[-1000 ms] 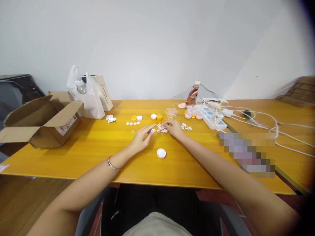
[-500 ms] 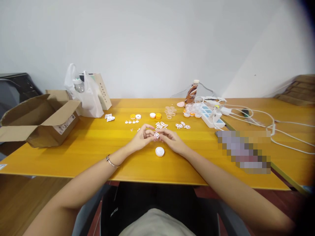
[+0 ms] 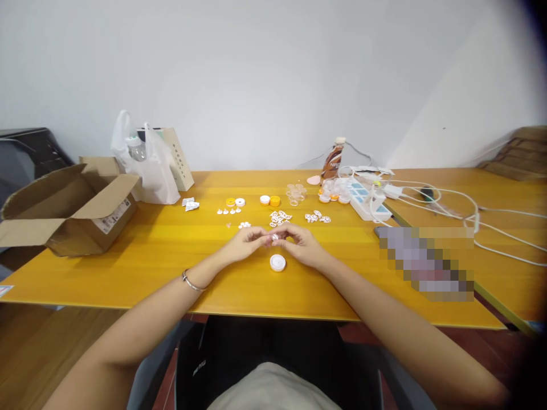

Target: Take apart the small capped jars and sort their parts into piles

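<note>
My left hand (image 3: 248,242) and my right hand (image 3: 298,245) meet above the table, both closed on a small white plastic piece (image 3: 275,237). Fingertips cover most of it, so its exact kind does not show. Just below them on the table sits a round white cap (image 3: 277,262) with an orange lower rim. Beyond my fingers lie loose white cut-out pieces (image 3: 280,218), with a second group (image 3: 317,217) to the right. Tiny white parts (image 3: 244,225) lie past my left hand.
Yellow and white round caps (image 3: 270,201), clear rings (image 3: 296,193) and a bottle (image 3: 333,159) stand farther back. At right are a power strip (image 3: 367,200), cables and a blurred flat object (image 3: 423,262). An open cardboard box (image 3: 94,210) and plastic bag (image 3: 156,176) occupy the left.
The white piece has turned between my fingers; its dark openings no longer face me. My left fingers have drawn down and closer in, uncovering the tiny white parts behind.
</note>
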The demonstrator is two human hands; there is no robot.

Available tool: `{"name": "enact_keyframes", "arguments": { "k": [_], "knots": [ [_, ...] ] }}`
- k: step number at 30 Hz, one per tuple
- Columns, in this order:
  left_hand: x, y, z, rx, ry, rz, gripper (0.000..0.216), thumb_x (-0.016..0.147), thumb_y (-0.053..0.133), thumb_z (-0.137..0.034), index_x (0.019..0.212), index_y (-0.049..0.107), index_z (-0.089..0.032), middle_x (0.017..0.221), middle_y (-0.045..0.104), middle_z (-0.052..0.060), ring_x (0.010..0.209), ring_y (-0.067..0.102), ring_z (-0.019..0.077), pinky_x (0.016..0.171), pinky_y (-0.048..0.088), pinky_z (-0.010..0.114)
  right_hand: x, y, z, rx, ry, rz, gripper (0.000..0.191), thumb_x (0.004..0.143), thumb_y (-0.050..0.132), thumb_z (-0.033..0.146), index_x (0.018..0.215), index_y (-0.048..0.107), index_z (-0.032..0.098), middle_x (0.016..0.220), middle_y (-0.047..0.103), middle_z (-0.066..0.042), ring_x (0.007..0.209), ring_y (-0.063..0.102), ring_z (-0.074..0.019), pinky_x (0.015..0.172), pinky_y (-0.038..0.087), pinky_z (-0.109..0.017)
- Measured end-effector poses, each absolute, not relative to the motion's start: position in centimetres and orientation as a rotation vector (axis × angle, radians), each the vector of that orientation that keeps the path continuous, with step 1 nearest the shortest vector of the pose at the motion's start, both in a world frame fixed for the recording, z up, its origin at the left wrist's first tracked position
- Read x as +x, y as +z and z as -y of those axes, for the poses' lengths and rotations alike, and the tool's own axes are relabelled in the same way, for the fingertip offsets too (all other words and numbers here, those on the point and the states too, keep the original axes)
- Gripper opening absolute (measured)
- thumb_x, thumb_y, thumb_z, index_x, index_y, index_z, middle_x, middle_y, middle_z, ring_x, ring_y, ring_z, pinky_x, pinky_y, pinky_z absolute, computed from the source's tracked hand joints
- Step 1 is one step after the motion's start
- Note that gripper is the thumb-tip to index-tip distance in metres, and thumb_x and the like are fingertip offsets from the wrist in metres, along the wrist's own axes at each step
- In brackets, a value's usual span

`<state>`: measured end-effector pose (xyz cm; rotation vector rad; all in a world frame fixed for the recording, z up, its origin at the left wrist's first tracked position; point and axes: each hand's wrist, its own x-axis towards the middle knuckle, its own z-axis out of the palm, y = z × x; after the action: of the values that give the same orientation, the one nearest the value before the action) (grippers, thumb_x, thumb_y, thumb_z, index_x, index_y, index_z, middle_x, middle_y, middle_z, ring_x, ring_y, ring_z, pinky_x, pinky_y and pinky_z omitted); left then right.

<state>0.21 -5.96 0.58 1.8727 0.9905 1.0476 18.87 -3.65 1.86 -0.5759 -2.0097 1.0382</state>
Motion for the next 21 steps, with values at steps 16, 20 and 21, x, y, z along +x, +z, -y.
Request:
{"name": "enact_keyframes", "arguments": {
  "k": [16,20,21],
  "knots": [
    [0.59,0.95,6.74,2.004,0.991,-1.116,0.026,0.080,0.053,-0.029,0.067,0.065,-0.011,0.062,0.064,0.004,0.059,0.055,0.0118,0.056,0.043,0.021,18.53,1.47,3.82,-0.611,0.986,2.069,0.013,0.080,0.051,0.030,0.078,0.057,0.018,0.070,0.062,-0.001,0.065,0.056,-0.0121,0.063,0.043,-0.025],
    [0.65,0.82,6.61,1.913,0.958,-1.132,0.024,0.078,0.053,-0.027,0.066,0.064,-0.009,0.060,0.063,0.004,0.055,0.053,0.0099,0.055,0.042,0.020,18.51,1.17,3.65,-0.594,0.954,2.071,0.013,0.081,0.048,0.026,0.088,0.055,0.018,0.067,0.057,0.001,0.062,0.052,-0.0106,0.060,0.041,-0.023],
    [0.67,0.80,6.57,1.891,0.952,-1.135,0.024,0.078,0.053,-0.026,0.065,0.064,-0.009,0.060,0.063,0.004,0.054,0.053,0.0095,0.055,0.042,0.020,18.51,1.12,3.64,-0.591,0.948,2.071,0.013,0.082,0.047,0.025,0.090,0.055,0.018,0.066,0.055,0.002,0.061,0.051,-0.0102,0.059,0.041,-0.023]
  ]
}}
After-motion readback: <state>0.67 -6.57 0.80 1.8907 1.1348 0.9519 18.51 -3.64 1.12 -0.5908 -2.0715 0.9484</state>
